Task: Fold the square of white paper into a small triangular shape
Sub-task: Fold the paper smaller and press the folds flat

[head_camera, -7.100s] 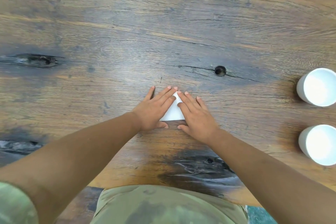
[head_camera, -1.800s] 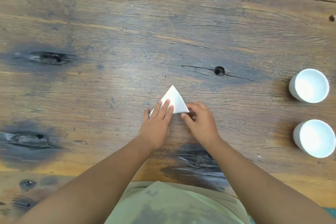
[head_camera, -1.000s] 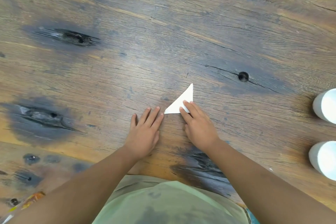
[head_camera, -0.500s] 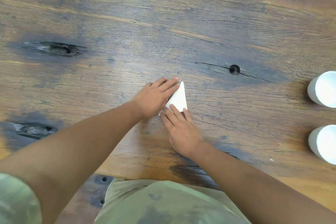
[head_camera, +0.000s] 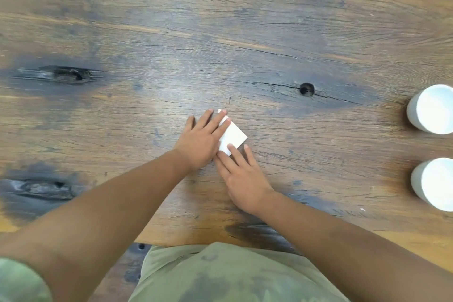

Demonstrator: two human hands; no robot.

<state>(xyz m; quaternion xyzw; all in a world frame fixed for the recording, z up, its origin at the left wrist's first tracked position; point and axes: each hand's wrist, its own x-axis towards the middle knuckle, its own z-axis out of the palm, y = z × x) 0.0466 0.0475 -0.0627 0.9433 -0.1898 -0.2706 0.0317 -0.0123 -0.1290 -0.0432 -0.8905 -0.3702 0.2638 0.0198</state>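
The folded white paper [head_camera: 232,137] lies flat on the wooden table [head_camera: 220,44], at its middle. My left hand [head_camera: 202,140] rests flat over the paper's left part, fingers spread, and hides that part; a small white tip shows past the fingertips. My right hand [head_camera: 241,174] lies just below the paper, with its fingertips pressing the near edge. What shows of the paper looks four-sided, with a corner pointing right.
Two white cups stand at the right edge, one farther [head_camera: 432,108] and one nearer [head_camera: 434,182]. Dark knots and holes mark the wood, one hole [head_camera: 307,89] up and right of the paper. The table's near edge runs just below my forearms.
My left hand has slid further over the paper and presses it flat. The visible paper has gone from a narrow triangle to a four-sided patch. My right hand stays at the near edge.
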